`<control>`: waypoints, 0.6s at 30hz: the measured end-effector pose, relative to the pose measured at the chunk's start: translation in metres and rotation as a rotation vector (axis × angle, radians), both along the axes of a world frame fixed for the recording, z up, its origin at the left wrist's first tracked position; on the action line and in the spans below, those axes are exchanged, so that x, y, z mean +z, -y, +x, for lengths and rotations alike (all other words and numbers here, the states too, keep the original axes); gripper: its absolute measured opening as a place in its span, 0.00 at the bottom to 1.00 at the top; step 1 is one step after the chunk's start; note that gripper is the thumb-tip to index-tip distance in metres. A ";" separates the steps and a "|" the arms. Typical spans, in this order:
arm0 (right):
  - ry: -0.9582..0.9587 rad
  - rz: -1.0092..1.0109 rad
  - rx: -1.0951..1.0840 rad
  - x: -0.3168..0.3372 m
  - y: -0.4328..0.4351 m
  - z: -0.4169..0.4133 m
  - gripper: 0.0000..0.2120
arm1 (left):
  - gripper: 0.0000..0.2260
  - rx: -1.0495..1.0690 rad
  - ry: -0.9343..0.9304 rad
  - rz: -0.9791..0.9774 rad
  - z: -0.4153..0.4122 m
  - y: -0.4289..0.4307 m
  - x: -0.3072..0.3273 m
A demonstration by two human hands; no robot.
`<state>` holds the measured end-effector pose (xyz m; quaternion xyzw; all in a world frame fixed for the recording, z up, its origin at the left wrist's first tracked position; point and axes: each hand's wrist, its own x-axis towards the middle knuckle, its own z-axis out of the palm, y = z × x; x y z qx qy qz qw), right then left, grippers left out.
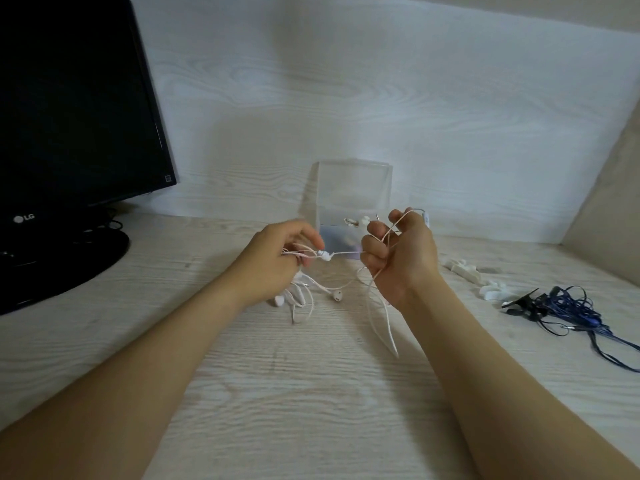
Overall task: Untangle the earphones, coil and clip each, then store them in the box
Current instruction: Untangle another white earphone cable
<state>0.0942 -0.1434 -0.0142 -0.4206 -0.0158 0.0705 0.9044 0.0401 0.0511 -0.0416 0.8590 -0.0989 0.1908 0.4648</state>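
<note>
My left hand (pixel 273 261) is smeared at the fingertips and hides part of the white earphones (pixel 335 295). Box (pixel 353 188) contents: just a smudge. Monitor (pixel 69 116) cropped left, blue earphones (pixel 568 308) run off right.

Desk (pixel 311 393): pale wood-grain, matt. Wall panel (pixel 346 98): same grain, whiter. Box (pixel 353 188): clear frosted plastic. White earphones (pixel 381 317): smooth rubbery cable, glossy plastic buds. Blue earphones (pixel 571 313): glossy cord. Monitor (pixel 69 116): black plastic, glossy screen. Clips (pixel 465 268): white plastic.
</note>
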 end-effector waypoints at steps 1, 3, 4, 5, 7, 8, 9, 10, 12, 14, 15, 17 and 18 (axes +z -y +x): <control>0.014 -0.057 -0.022 -0.001 0.000 0.001 0.03 | 0.24 -0.005 -0.053 -0.030 -0.001 0.001 0.001; 0.037 -0.160 -0.066 0.000 0.000 0.000 0.04 | 0.20 -0.010 -0.121 -0.069 -0.002 0.003 0.004; 0.044 -0.205 -0.082 0.000 -0.001 0.000 0.05 | 0.17 -0.019 -0.134 -0.086 -0.002 0.004 0.005; 0.047 -0.257 -0.092 -0.001 -0.002 0.000 0.06 | 0.15 -0.032 -0.142 -0.105 -0.002 0.004 0.006; 0.059 -0.411 -0.083 -0.005 -0.004 0.003 0.06 | 0.14 -0.050 -0.174 -0.151 -0.003 0.004 0.007; 0.072 -0.523 -0.060 -0.008 -0.005 0.004 0.06 | 0.16 -0.052 -0.196 -0.160 -0.004 0.004 0.008; 0.091 -0.641 -0.021 -0.011 -0.006 0.004 0.06 | 0.20 -0.048 -0.218 -0.167 -0.005 0.004 0.008; 0.115 -0.742 0.033 -0.013 -0.007 0.003 0.06 | 0.22 -0.043 -0.234 -0.179 -0.005 0.004 0.008; 0.164 -0.854 0.117 -0.015 -0.009 0.001 0.08 | 0.19 -0.013 -0.225 -0.198 -0.003 0.004 0.007; 0.241 -0.911 0.106 -0.015 -0.011 -0.002 0.09 | 0.13 0.046 -0.173 -0.171 -0.001 0.001 0.005; 0.280 -0.928 0.082 -0.015 -0.011 -0.001 0.09 | 0.11 0.071 -0.138 -0.150 -0.001 -0.001 0.004; 0.324 -0.957 0.039 -0.018 -0.011 0.001 0.09 | 0.07 0.125 -0.082 -0.133 0.000 -0.005 0.002; 0.344 -0.991 0.020 -0.020 -0.010 0.003 0.09 | 0.04 0.169 -0.059 -0.123 0.001 -0.007 0.001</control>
